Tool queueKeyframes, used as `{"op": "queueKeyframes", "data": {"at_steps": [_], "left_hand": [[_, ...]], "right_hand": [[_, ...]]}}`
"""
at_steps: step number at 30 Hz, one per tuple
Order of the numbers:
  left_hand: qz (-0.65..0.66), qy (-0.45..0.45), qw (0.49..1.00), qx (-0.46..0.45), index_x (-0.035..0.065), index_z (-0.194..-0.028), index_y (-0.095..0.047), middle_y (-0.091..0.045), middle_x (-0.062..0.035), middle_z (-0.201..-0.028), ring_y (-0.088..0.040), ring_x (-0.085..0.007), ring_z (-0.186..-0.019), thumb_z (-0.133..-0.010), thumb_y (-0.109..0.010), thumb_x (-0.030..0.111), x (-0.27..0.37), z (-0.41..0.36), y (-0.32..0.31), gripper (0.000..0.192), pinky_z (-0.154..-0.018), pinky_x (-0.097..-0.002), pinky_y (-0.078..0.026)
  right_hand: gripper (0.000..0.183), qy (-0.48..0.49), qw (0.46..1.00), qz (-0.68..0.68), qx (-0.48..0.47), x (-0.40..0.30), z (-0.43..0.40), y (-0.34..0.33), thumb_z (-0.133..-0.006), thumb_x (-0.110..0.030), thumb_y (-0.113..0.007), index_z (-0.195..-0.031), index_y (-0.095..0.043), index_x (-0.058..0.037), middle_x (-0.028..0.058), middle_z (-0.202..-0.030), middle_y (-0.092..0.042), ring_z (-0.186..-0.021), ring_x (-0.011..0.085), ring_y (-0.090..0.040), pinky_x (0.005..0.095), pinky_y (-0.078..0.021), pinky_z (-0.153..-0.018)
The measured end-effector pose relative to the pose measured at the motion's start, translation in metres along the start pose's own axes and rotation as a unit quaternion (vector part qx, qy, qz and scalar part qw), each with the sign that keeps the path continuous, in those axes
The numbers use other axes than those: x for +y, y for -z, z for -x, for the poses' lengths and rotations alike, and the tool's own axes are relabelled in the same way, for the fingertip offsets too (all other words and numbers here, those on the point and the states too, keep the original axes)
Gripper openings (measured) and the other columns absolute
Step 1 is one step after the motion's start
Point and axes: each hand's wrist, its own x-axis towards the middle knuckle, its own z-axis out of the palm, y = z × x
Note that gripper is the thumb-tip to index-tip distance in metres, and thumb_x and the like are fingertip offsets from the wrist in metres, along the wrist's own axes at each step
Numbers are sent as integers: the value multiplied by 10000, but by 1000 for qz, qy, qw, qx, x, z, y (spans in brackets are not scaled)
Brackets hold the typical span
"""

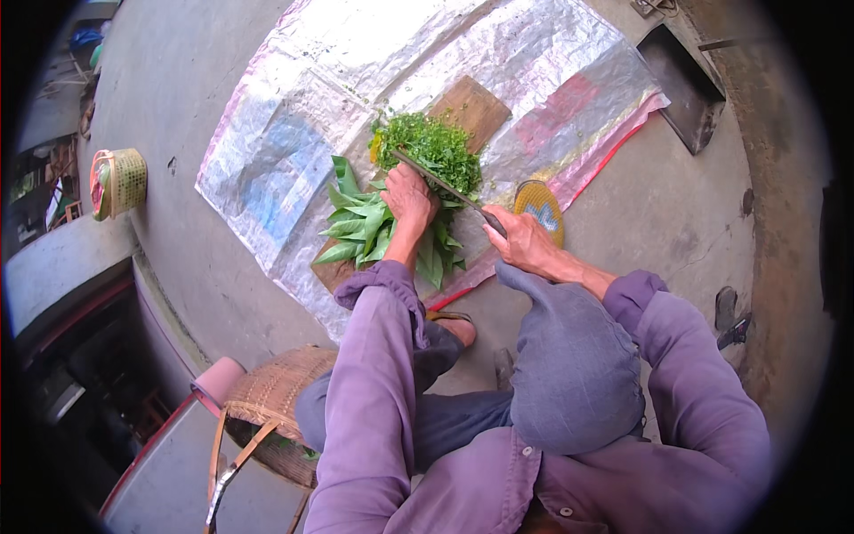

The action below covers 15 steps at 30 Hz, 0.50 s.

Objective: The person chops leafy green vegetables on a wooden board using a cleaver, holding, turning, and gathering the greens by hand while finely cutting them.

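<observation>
My left hand (408,198) grips a bunch of long green leaves (363,227), pressing it onto a wooden board (470,110). In my right hand (527,240) is the dark handle of a knife (444,185). Its blade slants up and left, right beside the knuckles of my left hand, along the near edge of a heap of chopped greens (427,143). Leaf tips fan out to the left of my hand, and more leaves hang below it. A yellow bit shows at the heap's left side. The blade's edge is hidden among the greens.
A plastic woven sheet (300,167) lies under the board on the concrete floor. A metal dustpan-like tray (684,87) is at upper right. By my left leg are a wicker basket (283,387) with straps and a pink bucket (220,380). Another woven basket (127,180) stands farther left.
</observation>
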Motion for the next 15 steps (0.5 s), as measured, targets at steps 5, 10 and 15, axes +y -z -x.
{"op": "queueKeyframes", "data": {"at_steps": [5, 10, 15], "left_hand": [[45, -15, 999, -25, 33, -1212, -515, -583, -187, -1177, -606, -428, -1122, -827, -775, 259, -3, 4, 5, 516, -896, -594, -470], [2, -23, 999, -34, 113, -1196, -564, -585, -95, -1145, -604, -328, -1103, -929, -666, 145, 17, 9, 10, 288, -878, -514, -450], [62, -6, 997, -34, 32, -1223, -557, -583, -191, -1172, -591, -422, -1138, -822, -811, 290, -7, 2, 3, 541, -910, -571, -462]], "right_hand": [[279, 20, 1000, -1, 7, 2, -24, -10, -1045, -228, -681, -1240, -597, -48, 306, -847, -708, -827, 556, -691, 611, -549, -687], [237, 40, 998, -10, 42, 20, -70, -32, -1039, -228, -679, -1143, -596, -33, 296, -841, -701, -813, 555, -679, 613, -531, -670], [272, 44, 997, -48, 42, -12, -31, -9, -1035, -209, -684, -1234, -615, -35, 301, -897, -716, -831, 544, -691, 589, -550, -711]]}}
